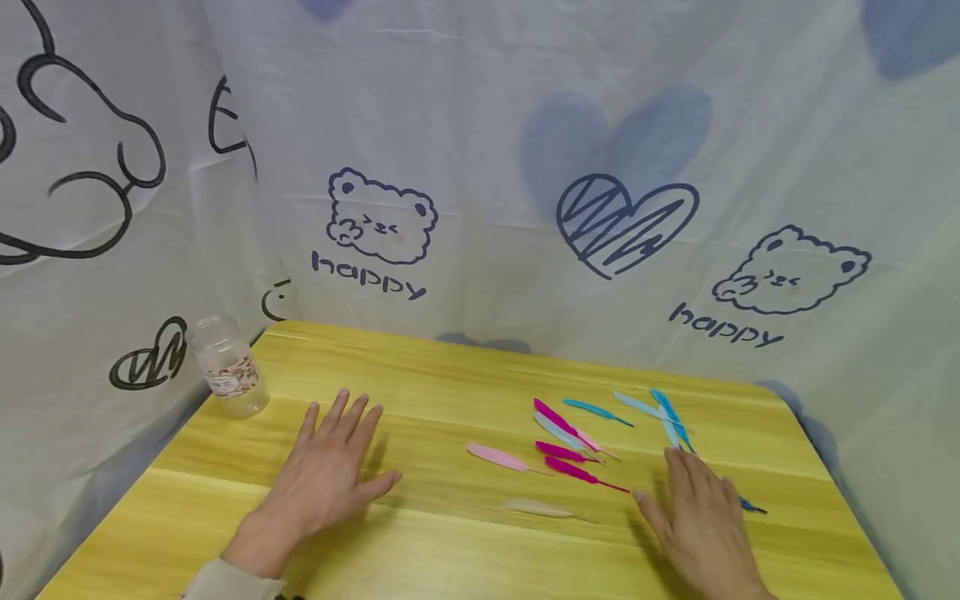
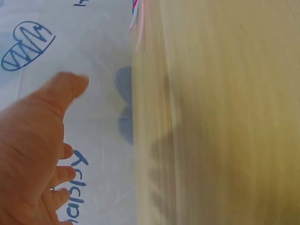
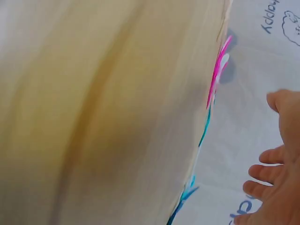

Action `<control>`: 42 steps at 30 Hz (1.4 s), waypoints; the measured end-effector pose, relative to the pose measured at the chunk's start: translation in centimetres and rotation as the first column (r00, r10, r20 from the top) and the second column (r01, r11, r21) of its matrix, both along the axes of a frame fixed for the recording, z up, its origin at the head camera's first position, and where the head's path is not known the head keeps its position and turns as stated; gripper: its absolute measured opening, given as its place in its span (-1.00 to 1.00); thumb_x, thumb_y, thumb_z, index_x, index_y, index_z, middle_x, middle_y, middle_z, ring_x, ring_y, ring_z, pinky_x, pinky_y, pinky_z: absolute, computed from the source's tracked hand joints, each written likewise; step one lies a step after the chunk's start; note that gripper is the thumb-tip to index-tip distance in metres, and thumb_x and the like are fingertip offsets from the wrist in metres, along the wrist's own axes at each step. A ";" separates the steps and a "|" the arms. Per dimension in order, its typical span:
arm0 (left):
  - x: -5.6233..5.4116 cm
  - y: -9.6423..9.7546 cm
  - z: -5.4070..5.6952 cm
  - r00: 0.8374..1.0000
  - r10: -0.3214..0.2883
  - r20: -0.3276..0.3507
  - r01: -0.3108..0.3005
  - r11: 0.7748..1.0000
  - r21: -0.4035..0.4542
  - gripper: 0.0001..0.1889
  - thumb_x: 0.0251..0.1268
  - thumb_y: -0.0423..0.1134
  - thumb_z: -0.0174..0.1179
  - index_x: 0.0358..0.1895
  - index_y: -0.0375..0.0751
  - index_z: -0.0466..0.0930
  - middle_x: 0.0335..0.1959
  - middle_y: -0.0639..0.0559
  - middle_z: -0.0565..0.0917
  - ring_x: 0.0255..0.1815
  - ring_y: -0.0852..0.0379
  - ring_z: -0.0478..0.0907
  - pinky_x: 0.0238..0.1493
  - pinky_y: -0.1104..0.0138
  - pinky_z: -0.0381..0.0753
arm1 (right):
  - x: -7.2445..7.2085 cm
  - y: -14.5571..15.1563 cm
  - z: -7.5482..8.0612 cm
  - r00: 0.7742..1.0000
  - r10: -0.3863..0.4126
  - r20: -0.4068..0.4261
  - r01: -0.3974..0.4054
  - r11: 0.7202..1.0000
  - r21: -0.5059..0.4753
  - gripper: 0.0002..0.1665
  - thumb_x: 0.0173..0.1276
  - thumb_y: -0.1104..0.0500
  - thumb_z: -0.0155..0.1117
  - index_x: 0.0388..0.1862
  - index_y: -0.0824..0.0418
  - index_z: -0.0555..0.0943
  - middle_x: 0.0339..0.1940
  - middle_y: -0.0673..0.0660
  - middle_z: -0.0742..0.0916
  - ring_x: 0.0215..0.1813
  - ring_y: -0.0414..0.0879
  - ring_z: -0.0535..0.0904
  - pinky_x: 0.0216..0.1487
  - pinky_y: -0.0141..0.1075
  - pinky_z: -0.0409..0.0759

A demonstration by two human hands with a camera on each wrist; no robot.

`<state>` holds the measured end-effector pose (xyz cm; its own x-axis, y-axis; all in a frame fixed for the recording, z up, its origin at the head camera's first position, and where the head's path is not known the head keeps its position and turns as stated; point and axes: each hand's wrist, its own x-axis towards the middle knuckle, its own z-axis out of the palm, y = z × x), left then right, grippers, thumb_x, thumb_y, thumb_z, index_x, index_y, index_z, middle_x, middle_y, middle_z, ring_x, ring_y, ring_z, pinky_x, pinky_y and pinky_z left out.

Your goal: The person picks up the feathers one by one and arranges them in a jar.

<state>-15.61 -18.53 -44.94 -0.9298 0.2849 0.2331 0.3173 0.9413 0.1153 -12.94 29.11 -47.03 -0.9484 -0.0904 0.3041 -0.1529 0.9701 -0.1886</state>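
Over the left part of the table, my left hand (image 1: 326, 479) is held palm down, fingers spread and holding nothing. My right hand (image 1: 701, 525) is at the right, also without anything in it; its fingers overlap the lower end of a pale blue feather (image 1: 670, 431). Behind that hand a dark blue feather (image 1: 750, 505) is partly hidden. Between the hands lie a light pink feather (image 1: 497, 457), a magenta feather (image 1: 572, 469) and a cream feather (image 1: 536, 507). Farther back are a blue feather (image 1: 592, 407) and a bright blue feather (image 1: 667, 407), among several others.
A clear jar (image 1: 232, 371) with a patterned label and no lid stands at the table's back left corner. The yellow wood-grain table (image 1: 420, 550) meets a white printed curtain (image 1: 480, 150) along its back and left sides.
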 end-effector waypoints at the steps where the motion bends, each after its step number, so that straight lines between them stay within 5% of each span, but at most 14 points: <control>1: 0.0 -0.2 0.1 1.000 0.002 -0.017 -0.002 1.000 0.013 -0.07 0.36 0.36 0.25 0.57 -0.23 0.35 0.61 -0.28 0.33 0.69 -0.34 0.09 0.63 -0.34 -0.03 | 0.0 -0.4 0.1 0.999 0.017 -0.044 -0.018 1.000 -0.026 -0.15 0.52 -0.13 0.34 0.45 0.49 0.39 0.37 0.52 0.55 0.41 0.48 0.42 0.35 0.51 0.29; 7: 0.0 -1.4 1.1 0.989 0.062 -0.132 -0.042 0.988 0.151 -0.35 0.37 0.06 0.38 0.37 -0.27 0.55 0.42 -0.30 0.53 0.57 -0.35 0.30 0.58 -0.28 0.16 | -0.3 -4.8 1.0 0.975 0.122 -0.185 -0.154 0.974 -0.166 -0.37 0.42 0.09 0.48 0.28 0.47 0.54 0.20 0.45 0.68 0.26 0.43 0.57 0.19 0.36 0.55; 11: -0.2 -2.2 1.5 0.962 0.123 -0.242 -0.064 0.969 0.238 -0.45 0.31 -0.07 0.45 0.24 -0.33 0.62 0.28 -0.32 0.62 0.42 -0.35 0.45 0.49 -0.26 0.33 | -0.4 -8.2 1.3 0.935 0.206 -0.287 -0.264 0.948 -0.180 -0.37 0.31 0.16 0.56 0.25 0.43 0.57 0.16 0.38 0.70 0.22 0.35 0.62 0.14 0.30 0.62; 15: -0.8 -3.6 1.9 0.920 0.211 -0.331 -0.101 0.942 0.320 -0.52 0.27 -0.16 0.48 0.15 -0.37 0.65 0.16 -0.32 0.65 0.27 -0.35 0.52 0.34 -0.22 0.46 | -0.6 -11.4 1.2 0.885 0.286 -0.367 -0.366 0.915 -0.169 -0.35 0.33 0.14 0.54 0.28 0.43 0.55 0.15 0.34 0.70 0.20 0.27 0.64 0.15 0.21 0.65; 19: -1.2 -6.1 2.9 0.873 0.339 -0.351 -0.177 0.891 0.419 -0.53 0.26 -0.21 0.48 0.13 -0.42 0.61 0.12 -0.38 0.62 0.20 -0.41 0.49 0.25 -0.24 0.44 | -1.0 -14.6 0.7 0.846 0.365 -0.388 -0.448 0.882 -0.147 -0.36 0.47 0.04 0.43 0.33 0.43 0.51 0.22 0.32 0.68 0.24 0.24 0.64 0.15 0.15 0.69; 23: -1.8 -9.2 3.9 0.819 0.464 -0.339 -0.272 0.833 0.483 -0.42 0.23 -0.20 0.51 0.21 -0.49 0.54 0.13 -0.49 0.58 0.20 -0.49 0.43 0.26 -0.30 0.38 | -0.9 -17.5 0.2 0.850 0.420 -0.317 -0.484 0.861 -0.158 -0.33 0.48 -0.01 0.42 0.36 0.40 0.50 0.29 0.30 0.66 0.33 0.22 0.61 0.24 0.12 0.67; 27: -2.7 -11.9 4.5 0.774 0.529 -0.347 -0.331 0.806 0.491 -0.27 0.16 -0.12 0.57 0.25 -0.57 0.48 0.08 -0.59 0.57 0.15 -0.57 0.44 0.25 -0.36 0.38 | -0.5 -19.6 -0.2 0.868 0.446 -0.216 -0.485 0.855 -0.183 -0.32 0.46 -0.01 0.42 0.36 0.38 0.51 0.30 0.28 0.66 0.35 0.18 0.60 0.30 0.08 0.64; 30: -3.2 -13.4 4.5 0.767 0.550 -0.329 -0.363 0.796 0.484 -0.18 0.13 -0.06 0.59 0.28 -0.60 0.45 0.08 -0.62 0.56 0.13 -0.61 0.43 0.25 -0.39 0.36 | -0.2 -20.7 -0.3 0.874 0.462 -0.152 -0.484 0.855 -0.188 -0.30 0.49 -0.04 0.38 0.40 0.38 0.49 0.33 0.27 0.65 0.37 0.17 0.58 0.32 0.07 0.63; 42: -5.7 -15.7 4.3 0.805 0.589 -0.072 -0.498 0.737 0.456 -0.01 0.32 0.23 0.37 0.44 -0.60 0.28 0.31 -0.63 0.41 0.35 -0.59 0.27 0.44 -0.37 0.17 | -0.2 -22.6 -0.4 0.851 0.517 -0.093 -0.525 0.838 -0.148 -0.30 0.54 -0.07 0.30 0.45 0.35 0.46 0.39 0.26 0.62 0.43 0.13 0.55 0.42 0.04 0.56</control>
